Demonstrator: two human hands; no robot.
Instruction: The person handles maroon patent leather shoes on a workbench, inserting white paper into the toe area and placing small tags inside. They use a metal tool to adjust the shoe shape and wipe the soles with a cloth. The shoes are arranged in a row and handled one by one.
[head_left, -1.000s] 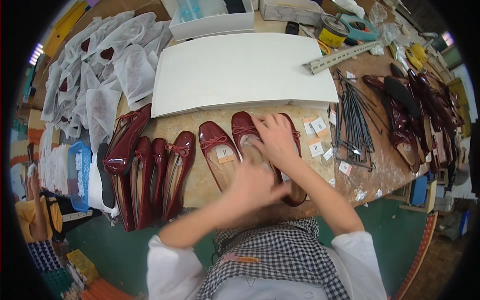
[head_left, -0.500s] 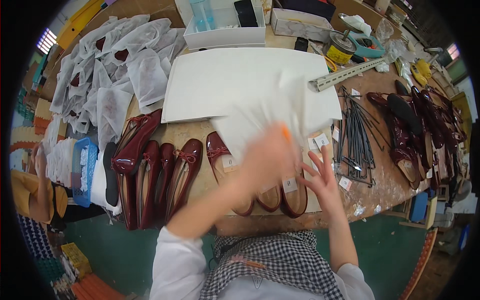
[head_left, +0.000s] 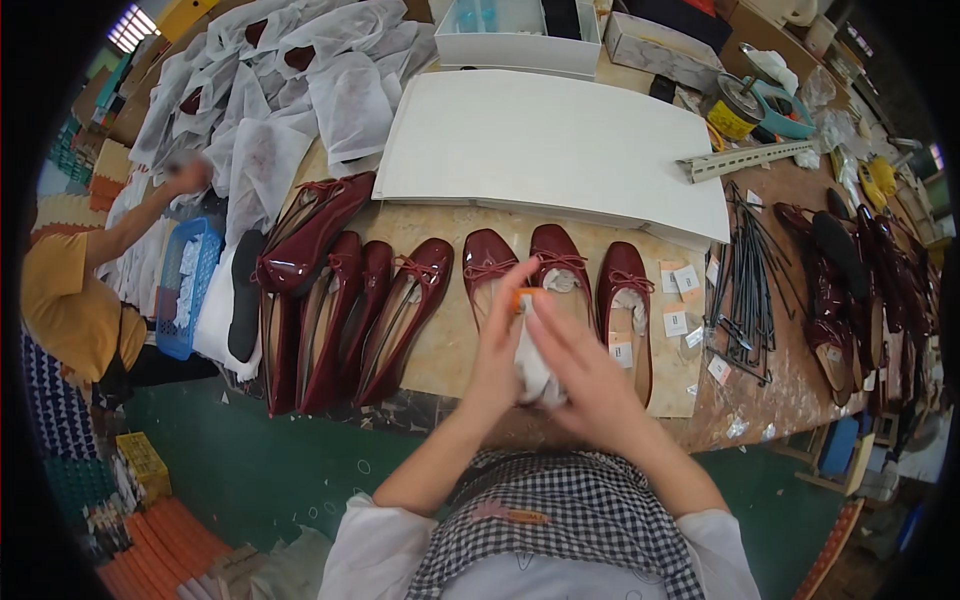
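Between my two hands, just in front of the shoes, is a crumpled wad of white paper (head_left: 538, 378). My left hand (head_left: 497, 350) presses it from one side, an orange band around one of its fingers. From the other side my right hand (head_left: 592, 375) closes against it, fingers together. Beyond my hands lie three dark red patent flats with bows: a left one (head_left: 487, 252), a middle one (head_left: 553, 246) and a right one (head_left: 626, 285). White paper shows inside the middle and right shoes. My hands partly cover the left and middle ones.
A stack of white paper sheets (head_left: 540, 140) lies beyond the shoes, a slotted metal bar (head_left: 745, 160) on its right end. More red flats (head_left: 345, 320) stand at left, near white-wrapped shoes (head_left: 350, 105) and a co-worker's arm (head_left: 150, 205). Black rods (head_left: 745, 290) and tags (head_left: 686, 280) lie right.
The white sheet fluttering from my left hand over the stack is now balled up between both hands. My right hand has moved left to meet it. A co-worker's arm now reaches toward the wrapped shoes.
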